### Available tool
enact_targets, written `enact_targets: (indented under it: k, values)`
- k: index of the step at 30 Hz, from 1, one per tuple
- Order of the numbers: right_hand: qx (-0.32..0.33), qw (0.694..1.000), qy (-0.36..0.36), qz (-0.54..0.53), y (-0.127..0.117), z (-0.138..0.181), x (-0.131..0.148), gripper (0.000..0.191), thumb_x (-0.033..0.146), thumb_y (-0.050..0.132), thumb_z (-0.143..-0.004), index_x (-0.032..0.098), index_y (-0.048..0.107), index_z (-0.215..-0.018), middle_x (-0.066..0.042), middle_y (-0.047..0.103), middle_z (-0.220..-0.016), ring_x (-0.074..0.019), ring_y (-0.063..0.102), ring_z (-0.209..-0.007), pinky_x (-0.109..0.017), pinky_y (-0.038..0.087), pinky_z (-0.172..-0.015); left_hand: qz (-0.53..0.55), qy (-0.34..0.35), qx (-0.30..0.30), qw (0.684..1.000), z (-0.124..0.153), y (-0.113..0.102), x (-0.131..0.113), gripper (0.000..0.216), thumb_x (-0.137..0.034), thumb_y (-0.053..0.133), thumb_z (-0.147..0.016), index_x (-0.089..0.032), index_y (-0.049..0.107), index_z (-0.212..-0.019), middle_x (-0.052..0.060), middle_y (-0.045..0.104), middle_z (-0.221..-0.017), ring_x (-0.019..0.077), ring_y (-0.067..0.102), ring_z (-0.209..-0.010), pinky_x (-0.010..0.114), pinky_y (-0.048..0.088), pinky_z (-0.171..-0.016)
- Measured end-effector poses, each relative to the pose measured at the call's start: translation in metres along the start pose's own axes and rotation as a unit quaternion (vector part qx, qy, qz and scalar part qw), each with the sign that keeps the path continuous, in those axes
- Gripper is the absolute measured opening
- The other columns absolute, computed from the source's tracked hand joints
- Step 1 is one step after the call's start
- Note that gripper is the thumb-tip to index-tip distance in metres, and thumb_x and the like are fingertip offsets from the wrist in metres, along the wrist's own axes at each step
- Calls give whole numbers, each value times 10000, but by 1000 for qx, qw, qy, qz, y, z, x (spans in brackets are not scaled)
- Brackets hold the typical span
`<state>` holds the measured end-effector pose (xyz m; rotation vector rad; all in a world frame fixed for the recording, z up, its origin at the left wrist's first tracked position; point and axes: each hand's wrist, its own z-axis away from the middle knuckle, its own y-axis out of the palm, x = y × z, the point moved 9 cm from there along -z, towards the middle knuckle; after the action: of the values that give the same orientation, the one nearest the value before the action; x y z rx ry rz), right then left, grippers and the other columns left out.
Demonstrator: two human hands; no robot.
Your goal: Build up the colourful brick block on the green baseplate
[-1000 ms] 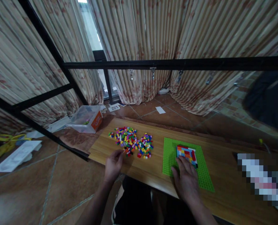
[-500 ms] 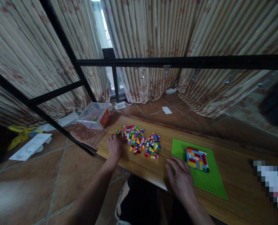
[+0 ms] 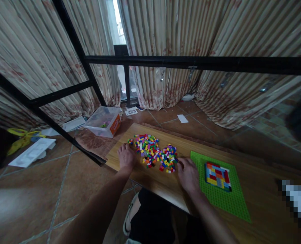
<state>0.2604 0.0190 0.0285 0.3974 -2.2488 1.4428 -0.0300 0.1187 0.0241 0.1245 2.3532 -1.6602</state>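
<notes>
A heap of small coloured bricks (image 3: 154, 152) lies on the wooden board (image 3: 150, 178). My left hand (image 3: 126, 157) rests at the heap's left edge, fingers bent down onto the board; whether it holds a brick is hidden. My right hand (image 3: 188, 174) lies at the heap's right edge, fingertips touching the nearest bricks, between the heap and the green baseplate (image 3: 222, 198). A flat square of coloured bricks (image 3: 217, 176) is built on the baseplate, to the right of my right hand.
A clear plastic box (image 3: 103, 121) stands on the tiled floor beyond the board's left end. Black metal bars (image 3: 191, 62) cross in front of striped curtains. Papers and a yellow object (image 3: 23, 139) lie on the floor at left.
My right hand has moved left from the baseplate to the right edge of the brick heap. My left hand has shifted up along the heap's left side. The view has turned left.
</notes>
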Motion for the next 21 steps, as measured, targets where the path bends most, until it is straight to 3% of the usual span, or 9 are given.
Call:
enact_targets:
  k: [7, 15, 21]
  values:
    - [34, 999, -18, 32, 13, -12, -1, 267, 233, 461, -885, 141, 696, -969, -109, 621, -977, -231, 575, -921, -358, 456, -853, -15, -2, 2, 1000, 0, 1, 0, 329, -163, 391, -887, -106, 567, -1160, 156, 593, -1177, 295, 513, -1094, 415, 377, -936]
    - [31, 999, -11, -34, 11, -6, -7, 261, 244, 444, -873, 161, 690, -892, -103, 631, -1001, -216, 590, -921, -334, 463, -838, -27, -6, 13, 1000, 0, 2, -1, 328, -180, 395, -891, -118, 570, -1162, 148, 586, -1183, 289, 513, -1091, 402, 377, -930]
    - [37, 998, 23, -50, 12, -17, -20, 284, 250, 448, -836, 165, 671, -988, -96, 651, -1007, -221, 614, -906, -353, 477, -838, -26, -13, 10, 1000, 0, 2, 0, 335, -190, 393, -896, -122, 572, -1170, 152, 581, -1182, 291, 509, -1102, 413, 366, -940]
